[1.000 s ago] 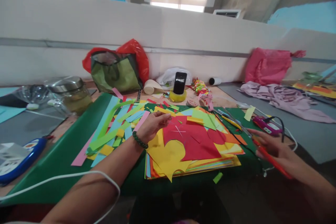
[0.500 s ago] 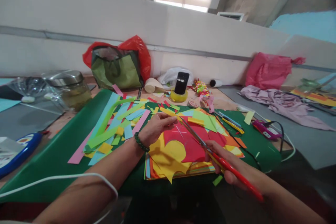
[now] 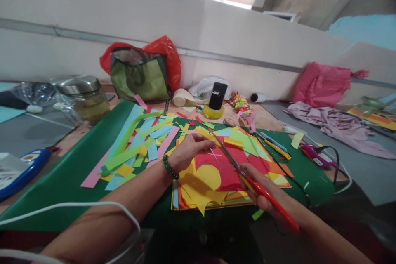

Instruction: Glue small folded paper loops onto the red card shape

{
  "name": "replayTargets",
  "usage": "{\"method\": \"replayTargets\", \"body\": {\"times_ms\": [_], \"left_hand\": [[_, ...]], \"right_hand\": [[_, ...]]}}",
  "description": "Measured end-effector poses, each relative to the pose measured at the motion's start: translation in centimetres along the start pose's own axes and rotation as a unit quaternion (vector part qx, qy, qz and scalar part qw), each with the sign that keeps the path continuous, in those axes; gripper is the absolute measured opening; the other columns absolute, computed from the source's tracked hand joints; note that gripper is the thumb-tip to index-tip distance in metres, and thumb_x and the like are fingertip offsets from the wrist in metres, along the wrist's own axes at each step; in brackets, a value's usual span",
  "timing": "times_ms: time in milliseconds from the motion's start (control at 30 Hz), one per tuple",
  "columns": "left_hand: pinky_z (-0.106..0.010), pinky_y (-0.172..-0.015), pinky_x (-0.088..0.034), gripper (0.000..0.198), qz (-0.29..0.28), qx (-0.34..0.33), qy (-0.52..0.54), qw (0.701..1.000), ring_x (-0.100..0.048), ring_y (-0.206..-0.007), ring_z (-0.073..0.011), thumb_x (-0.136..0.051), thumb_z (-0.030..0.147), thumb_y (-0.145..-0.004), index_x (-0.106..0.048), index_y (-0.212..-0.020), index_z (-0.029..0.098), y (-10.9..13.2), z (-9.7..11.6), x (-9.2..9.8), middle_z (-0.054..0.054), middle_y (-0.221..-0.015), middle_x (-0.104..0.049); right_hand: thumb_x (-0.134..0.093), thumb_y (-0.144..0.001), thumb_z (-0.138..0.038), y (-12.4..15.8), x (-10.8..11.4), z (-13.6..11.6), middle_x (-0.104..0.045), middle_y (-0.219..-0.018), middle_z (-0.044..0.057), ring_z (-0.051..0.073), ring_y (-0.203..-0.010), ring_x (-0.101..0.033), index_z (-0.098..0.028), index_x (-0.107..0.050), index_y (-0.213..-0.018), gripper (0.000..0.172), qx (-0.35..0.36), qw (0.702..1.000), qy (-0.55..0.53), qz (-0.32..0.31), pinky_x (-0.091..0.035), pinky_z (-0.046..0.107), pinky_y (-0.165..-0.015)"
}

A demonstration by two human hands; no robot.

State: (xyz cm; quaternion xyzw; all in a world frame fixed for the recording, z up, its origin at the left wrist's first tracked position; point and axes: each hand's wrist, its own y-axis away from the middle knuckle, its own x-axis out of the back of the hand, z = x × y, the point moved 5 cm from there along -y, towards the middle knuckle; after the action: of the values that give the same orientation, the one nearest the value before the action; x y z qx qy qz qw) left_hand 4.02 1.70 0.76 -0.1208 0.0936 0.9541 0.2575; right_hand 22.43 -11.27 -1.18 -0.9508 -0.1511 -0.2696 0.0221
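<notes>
My left hand (image 3: 194,148), with a green bead bracelet at its wrist, is closed in a pinch on a narrow yellow paper strip (image 3: 202,133). In my right hand (image 3: 255,183) are scissors (image 3: 230,159) with red handles. Their blades point up and left, with the tips beside the strip; whether they touch it is unclear. Below both hands lies a stack of coloured paper, with a red paper sheet (image 3: 230,175) and a scalloped yellow paper piece (image 3: 207,179) on top. Thin white lines show on the red sheet near my left fingertips.
Paper strips and scraps (image 3: 130,159) cover the green mat (image 3: 74,173) to the left. Pens (image 3: 275,144) and a purple device (image 3: 317,155) lie right. Behind stand a phone (image 3: 217,95) on yellow tape (image 3: 213,111), a glass jar (image 3: 83,101) and a green bag (image 3: 140,76). A white cable (image 3: 93,204) crosses near my left forearm.
The camera view has shifted slightly. The scissors have turned a little in my right hand, their handles swinging left. My left hand keeps its pinch on the yellow strip.
</notes>
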Motion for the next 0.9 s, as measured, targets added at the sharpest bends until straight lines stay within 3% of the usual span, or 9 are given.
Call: {"method": "replayTargets", "body": {"times_ms": [367, 633, 900], "left_hand": [[-0.023, -0.066, -0.048, 0.012, 0.005, 0.0, -0.005, 1.0, -0.058, -0.059, -0.0091, -0.077, 0.019, -0.068, -0.069, -0.062, 0.012, 0.0, 0.0, 0.0, -0.003, -0.062, -0.066], [-0.022, -0.063, -0.046, 0.011, 0.018, -0.003, -0.013, 1.0, -0.057, -0.058, -0.0085, -0.076, 0.018, -0.068, -0.069, -0.061, 0.012, 0.1, 0.1, -0.1, -0.002, -0.061, -0.066], [-0.021, -0.062, -0.045, 0.013, 0.023, -0.007, -0.018, 1.0, -0.056, -0.057, -0.0085, -0.076, 0.019, -0.068, -0.069, -0.06, 0.012, 0.0, 0.3, 0.0, -0.002, -0.059, -0.066]], "right_hand": [[-0.041, -0.074, -0.083, 0.3, 0.1, -0.6, -0.058, -0.099, 0.011, 0.026, -0.085, -0.059, -0.025, -0.037, -0.144, 0.091, -0.003, 1.0, 0.0, 0.009, -0.052, 0.035, -0.068], [-0.046, -0.074, -0.081, -0.1, 0.4, -0.7, -0.059, -0.109, 0.011, 0.028, -0.095, -0.059, -0.022, -0.035, -0.145, 0.093, 0.0, 0.999, 0.032, -0.014, -0.053, 0.038, -0.081], [-0.04, -0.077, -0.081, 0.1, 0.2, -1.6, -0.058, -0.1, 0.01, 0.027, -0.09, -0.059, -0.023, -0.038, -0.142, 0.088, -0.004, 1.0, 0.022, -0.021, -0.054, 0.037, -0.076]]}}
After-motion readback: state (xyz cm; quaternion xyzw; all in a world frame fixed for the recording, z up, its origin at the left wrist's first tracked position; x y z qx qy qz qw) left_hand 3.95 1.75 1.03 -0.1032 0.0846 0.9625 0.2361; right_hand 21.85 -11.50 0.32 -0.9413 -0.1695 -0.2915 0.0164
